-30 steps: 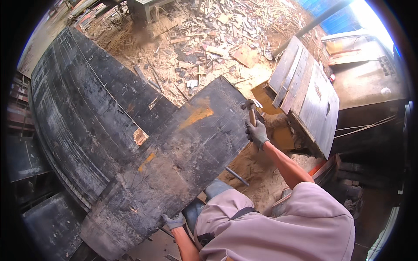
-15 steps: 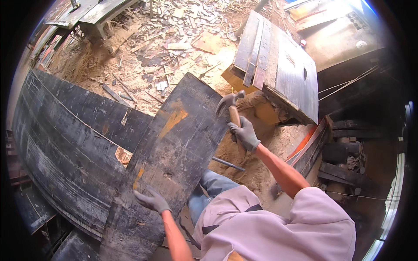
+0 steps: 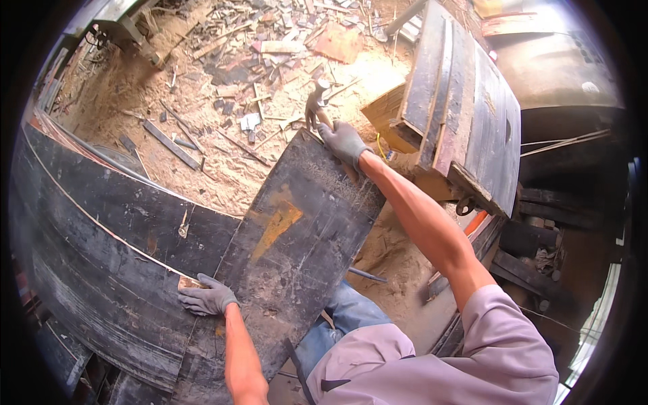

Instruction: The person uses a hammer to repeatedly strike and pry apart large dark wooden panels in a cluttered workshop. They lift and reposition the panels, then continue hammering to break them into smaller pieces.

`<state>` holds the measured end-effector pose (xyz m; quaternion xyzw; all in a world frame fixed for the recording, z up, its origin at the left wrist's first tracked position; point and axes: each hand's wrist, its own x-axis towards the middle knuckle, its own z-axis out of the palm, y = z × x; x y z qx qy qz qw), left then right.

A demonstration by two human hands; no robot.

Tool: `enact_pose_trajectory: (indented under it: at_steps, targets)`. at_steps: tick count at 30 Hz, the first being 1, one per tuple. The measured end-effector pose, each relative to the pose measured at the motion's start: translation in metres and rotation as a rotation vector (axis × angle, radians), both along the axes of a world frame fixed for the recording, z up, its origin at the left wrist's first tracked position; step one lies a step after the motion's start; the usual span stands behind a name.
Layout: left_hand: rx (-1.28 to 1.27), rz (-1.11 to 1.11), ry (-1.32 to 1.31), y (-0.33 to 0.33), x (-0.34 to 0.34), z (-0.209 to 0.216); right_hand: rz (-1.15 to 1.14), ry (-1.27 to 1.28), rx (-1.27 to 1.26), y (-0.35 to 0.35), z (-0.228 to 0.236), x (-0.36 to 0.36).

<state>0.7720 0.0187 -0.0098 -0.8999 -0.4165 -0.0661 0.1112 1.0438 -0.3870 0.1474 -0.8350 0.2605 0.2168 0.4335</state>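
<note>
My right hand, in a grey glove, is closed round the wooden handle of a claw hammer. It holds the hammer over the far end of a dark, scuffed board with an orange-yellow smear. That board lies at an angle across a stack of large dark panels. My left hand, also gloved, rests on the panels at the board's left edge, fingers stretched out. Beside its fingertips shows a small pale wood-coloured patch, partly covered by the hand.
Wood scraps and sawdust cover the ground beyond the panels. At right, a stack of worn boards sits on a yellow block. A metal rod lies near my legs. Dark timbers fill the right side.
My right hand has carried the hammer forward and left to the board's far end. My left hand has shifted from the board's surface to the pale patch at its left. The view has shifted too.
</note>
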Motion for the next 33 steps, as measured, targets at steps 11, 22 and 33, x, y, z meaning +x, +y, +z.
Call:
enact_pose_trajectory:
  at_steps: [11,22,33]
  targets:
    - [-0.062,-0.016,-0.035,-0.01,0.023,0.012,0.373,0.117,-0.41,0.009,-0.073,0.01]
    - [-0.024,0.024,0.068,-0.016,0.011,-0.001,-0.203,-0.133,-0.411,0.029,-0.167,-0.081]
    - [-0.23,0.058,0.028,-0.016,0.025,0.029,-0.202,-0.302,0.453,0.005,0.001,-0.013]
